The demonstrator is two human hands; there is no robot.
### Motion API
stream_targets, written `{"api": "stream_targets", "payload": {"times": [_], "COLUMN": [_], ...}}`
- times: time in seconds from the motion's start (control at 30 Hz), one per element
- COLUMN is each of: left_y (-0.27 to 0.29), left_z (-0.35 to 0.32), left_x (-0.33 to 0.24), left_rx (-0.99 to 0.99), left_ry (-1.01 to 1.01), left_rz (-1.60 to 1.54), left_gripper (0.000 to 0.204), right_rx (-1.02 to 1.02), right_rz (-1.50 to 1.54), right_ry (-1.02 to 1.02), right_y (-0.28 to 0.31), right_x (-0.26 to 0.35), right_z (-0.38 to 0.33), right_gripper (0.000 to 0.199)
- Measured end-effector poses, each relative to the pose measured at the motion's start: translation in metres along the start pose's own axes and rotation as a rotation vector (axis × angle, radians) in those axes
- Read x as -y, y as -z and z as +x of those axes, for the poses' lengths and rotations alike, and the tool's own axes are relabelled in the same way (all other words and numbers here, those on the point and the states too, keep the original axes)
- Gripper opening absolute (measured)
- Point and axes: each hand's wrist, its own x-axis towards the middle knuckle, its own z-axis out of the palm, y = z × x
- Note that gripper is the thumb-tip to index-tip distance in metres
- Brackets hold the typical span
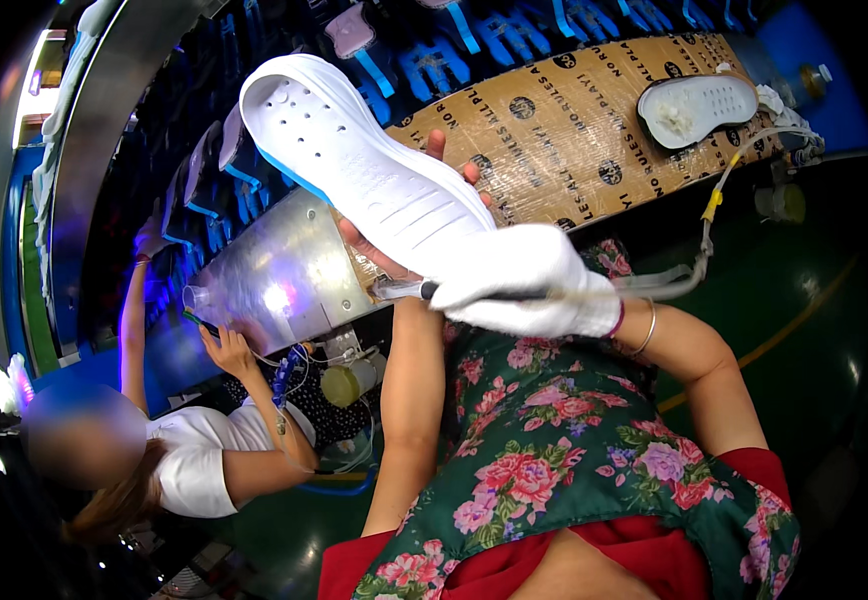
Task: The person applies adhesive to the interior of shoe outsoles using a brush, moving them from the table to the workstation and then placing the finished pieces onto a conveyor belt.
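A white shoe sole (pixel 394 195) lies tilted across my bare left hand (pixel 374 250), its hollow inner side with small holes facing up. The fingers of that hand wrap round both edges from below. My right hand (pixel 529 280), in a white knitted glove, is closed round a thin dark-handled tool (pixel 432 289). The tool crosses the lower end of the sole, and a clear tube (pixel 659 287) trails from behind the glove. The tool's working tip is hard to make out.
Brown printed paper covers the bench (pixel 554 130). On it, a dish (pixel 699 110), shaped like a sole, holds crumpled white bits. Blue racks (pixel 434 65) carry more soles behind. At left, a co-worker (pixel 224 450) reaches toward the racks, holding a thin green tool. Jars hang below the bench.
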Motion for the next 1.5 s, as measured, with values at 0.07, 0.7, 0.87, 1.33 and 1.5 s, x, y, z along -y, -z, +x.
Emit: {"api": "stream_targets", "payload": {"times": [0.07,0.7,0.87,1.33,1.5], "left_y": [0.001,-0.015,-0.02,-0.018,-0.02], "left_z": [0.002,0.025,0.029,0.033,0.017], "left_x": [-0.001,-0.034,-0.039,-0.046,-0.043], "left_rx": [0.045,0.03,-0.056,-0.017,-0.192], "left_ry": [0.021,0.483,0.518,0.534,0.42], "left_rz": [0.007,0.206,0.28,0.163,0.174], "left_gripper": [0.094,0.103,0.111,0.111,0.105], "right_rx": [-0.089,0.013,0.366,-0.028,-0.064], "right_rz": [-0.134,-0.182,-0.153,-0.129,0.213], "right_ry": [-0.105,-0.066,-0.334,-0.259,-0.481], "right_y": [0.007,0.015,0.004,0.002,0.001], "right_x": [-0.004,0.0,0.01,0.004,0.01], "right_z": [0.0,-0.005,-0.02,-0.009,-0.011], "right_gripper": [0.019,0.02,0.024,0.015,0.017]}}
